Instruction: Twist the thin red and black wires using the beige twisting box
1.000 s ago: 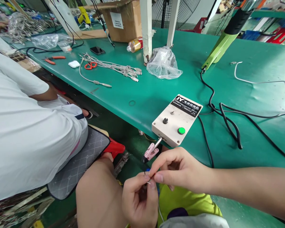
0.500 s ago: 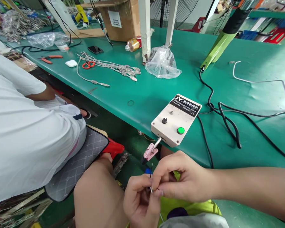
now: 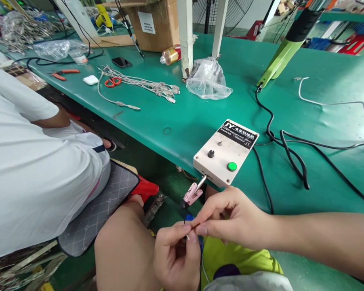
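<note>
My left hand [image 3: 177, 254] is closed in a pinch on the end of a thin white cable [image 3: 204, 270], which hangs down over my lap. A fine black wire [image 3: 184, 217] sticks up from its fingertips towards a pink clip [image 3: 193, 194]. My right hand [image 3: 233, 218] meets it from the right, thumb and forefinger pinched on a thin wire at the cable's end; the fingers hide most of it. The clip sits on the metal shaft of a beige electric wire-twisting machine [image 3: 210, 165] with a knob and a green button, at the table's edge.
On the green table [image 3: 157, 121] lie several grey USB cables [image 3: 145, 85], red-handled scissors [image 3: 112, 82], a plastic bag [image 3: 208, 81] and black cords [image 3: 293, 157]. A light-green tool [image 3: 278, 60] stands behind. A co-worker in a white shirt [image 3: 33, 161] sits close on the left.
My left hand has shifted slightly left and up. The black wire's tip has moved left, close under the pink clip. My right fingers have drawn together into a narrower pinch.
</note>
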Demonstrator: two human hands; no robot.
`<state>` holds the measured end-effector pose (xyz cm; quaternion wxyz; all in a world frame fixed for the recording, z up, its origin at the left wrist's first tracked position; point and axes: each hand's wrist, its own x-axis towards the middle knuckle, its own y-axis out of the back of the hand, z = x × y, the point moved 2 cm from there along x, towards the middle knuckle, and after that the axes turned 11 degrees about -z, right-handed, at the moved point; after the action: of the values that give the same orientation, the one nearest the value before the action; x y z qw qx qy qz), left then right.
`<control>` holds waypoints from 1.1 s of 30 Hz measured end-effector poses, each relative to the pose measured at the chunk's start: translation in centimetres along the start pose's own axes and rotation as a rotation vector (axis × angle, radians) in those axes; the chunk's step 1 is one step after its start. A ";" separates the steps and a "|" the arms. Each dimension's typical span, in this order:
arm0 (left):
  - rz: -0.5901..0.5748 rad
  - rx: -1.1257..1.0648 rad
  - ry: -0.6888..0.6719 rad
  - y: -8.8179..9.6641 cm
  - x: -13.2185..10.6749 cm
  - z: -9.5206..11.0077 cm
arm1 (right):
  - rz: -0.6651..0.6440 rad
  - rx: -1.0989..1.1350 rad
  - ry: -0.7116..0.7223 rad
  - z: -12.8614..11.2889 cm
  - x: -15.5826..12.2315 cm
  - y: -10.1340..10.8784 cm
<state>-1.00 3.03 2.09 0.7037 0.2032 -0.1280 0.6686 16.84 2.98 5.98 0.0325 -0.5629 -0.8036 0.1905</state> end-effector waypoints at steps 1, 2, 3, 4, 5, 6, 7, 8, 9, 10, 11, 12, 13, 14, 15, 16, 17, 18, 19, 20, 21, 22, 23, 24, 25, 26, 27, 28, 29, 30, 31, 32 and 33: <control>0.006 0.017 -0.006 -0.1 -0.2 0.0 | 0.003 -0.015 -0.003 0.0 0.0 0.0; 0.010 0.033 -0.011 -0.2 -0.3 0.0 | 0.007 -0.033 -0.008 0.1 0.0 0.0; 0.015 0.047 -0.016 -0.3 -0.5 0.1 | 0.012 -0.047 -0.014 0.1 0.0 0.0; 0.024 0.058 -0.021 -0.3 -0.6 0.1 | 0.016 -0.056 -0.022 0.1 0.0 0.0; 0.028 0.062 -0.029 -0.4 -0.7 0.1 | 0.015 -0.056 -0.030 0.1 0.0 0.0; 0.037 0.057 -0.033 -0.5 -0.8 0.2 | 0.011 -0.046 -0.041 0.1 0.0 0.0; 0.047 0.039 -0.033 -0.6 -0.9 0.2 | 0.002 -0.027 -0.051 0.1 0.0 -0.1; 0.057 0.014 -0.029 -0.6 -0.9 0.2 | -0.010 -0.003 -0.061 0.1 -0.1 -0.1; 0.064 -0.016 -0.023 -0.7 -0.9 0.2 | -0.023 0.019 -0.069 0.2 -0.1 -0.1; 0.067 -0.047 -0.018 -0.7 -0.9 0.2 | -0.035 0.036 -0.075 0.2 -0.1 -0.1; 0.069 -0.077 -0.014 -0.8 -0.9 0.2 | -0.044 0.049 -0.078 0.2 -0.1 -0.1; 0.068 -0.101 -0.009 -0.8 -0.9 0.2 | -0.052 0.055 -0.080 0.2 -0.1 -0.1; 0.061 -0.118 -0.009 -0.8 -0.8 0.2 | -0.058 0.060 -0.079 0.2 0.0 -0.2; 0.059 -0.125 -0.005 -0.8 -0.8 0.2 | -0.062 0.066 -0.077 0.2 0.0 -0.2; 0.061 -0.124 -0.005 -0.8 -0.8 0.1 | -0.066 0.072 -0.073 0.2 0.1 -0.2; 0.063 -0.114 -0.003 -0.8 -0.8 0.1 | -0.070 0.078 -0.068 0.2 0.1 -0.1; 0.058 -0.098 0.000 -0.8 -0.8 0.1 | -0.076 0.083 -0.061 0.2 0.2 -0.1; 0.052 -0.084 0.003 -0.7 -0.8 0.2 | -0.085 0.086 -0.051 0.2 0.2 -0.1; 0.048 -0.076 0.005 -0.7 -0.7 0.2 | -0.100 0.091 -0.036 0.3 0.2 0.0; 0.046 -0.075 0.009 -0.7 -0.7 0.3 | -0.119 0.097 -0.020 0.3 0.2 0.0; 0.049 -0.080 0.017 -0.6 -0.6 0.3 | -0.134 0.104 -0.004 0.4 0.2 0.0; 0.049 -0.087 0.022 -0.6 -0.5 0.4 | -0.145 0.113 0.011 0.4 0.2 0.0; 0.050 -0.090 0.028 -0.5 -0.4 0.5 | -0.150 0.122 0.022 0.5 0.1 0.1; 0.045 -0.088 0.031 -0.4 -0.3 0.6 | -0.150 0.132 0.029 0.5 0.1 0.1; 0.032 -0.082 0.034 -0.4 -0.3 0.6 | -0.147 0.143 0.031 0.5 0.0 0.0; 0.016 -0.078 0.034 -0.4 -0.2 0.6 | -0.145 0.154 0.031 0.5 0.0 0.0; 0.002 -0.077 0.029 -0.3 -0.2 0.6 | -0.144 0.167 0.030 0.5 0.1 -0.1; -0.009 -0.079 0.025 -0.3 -0.3 0.6 | -0.144 0.179 0.030 0.5 0.1 -0.1; -0.015 -0.085 0.028 -0.2 -0.3 0.5 | -0.144 0.192 0.031 0.5 0.1 -0.2; -0.025 -0.094 0.029 -0.2 -0.5 0.5 | -0.144 0.203 0.035 0.4 0.2 -0.2; -0.031 -0.100 0.037 -0.2 -0.6 0.4 | -0.146 0.211 0.041 0.3 0.2 -0.3; -0.040 -0.105 0.047 -0.2 -0.7 0.4 | -0.149 0.219 0.050 0.2 0.2 -0.3; -0.050 -0.105 0.056 -0.2 -0.9 0.3 | -0.155 0.224 0.062 0.1 0.2 -0.4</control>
<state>-0.79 2.11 1.97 0.7333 0.1504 -0.1380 0.6485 16.41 3.03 5.94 0.1344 -0.4977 -0.8170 0.2583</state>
